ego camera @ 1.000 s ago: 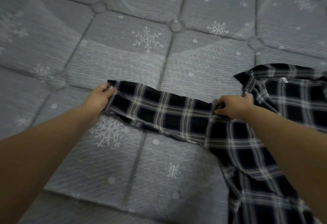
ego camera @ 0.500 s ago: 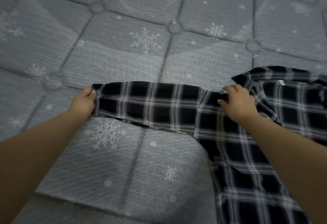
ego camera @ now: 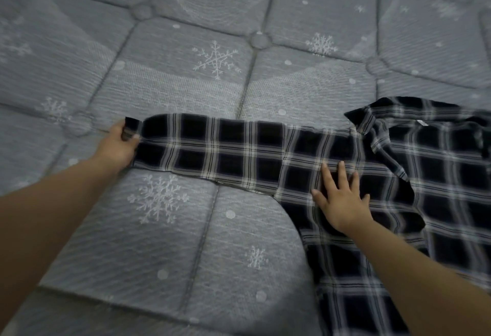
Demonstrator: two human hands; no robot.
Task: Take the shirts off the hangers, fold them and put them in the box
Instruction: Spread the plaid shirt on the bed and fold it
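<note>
Left hand (ego camera: 117, 147) pinching plaid shirt (ego camera: 398, 202) sleeve cuff (ego camera: 132, 129), apparently; right hand (ego camera: 341, 197) fingers (ego camera: 326, 176) spread flat on shirt, on mattress (ego camera: 186, 83).

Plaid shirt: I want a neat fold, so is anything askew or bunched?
Nothing stands out. The shirt lies on the mattress, its sleeve stretched straight by the left hand; the right hand presses it flat.
</note>
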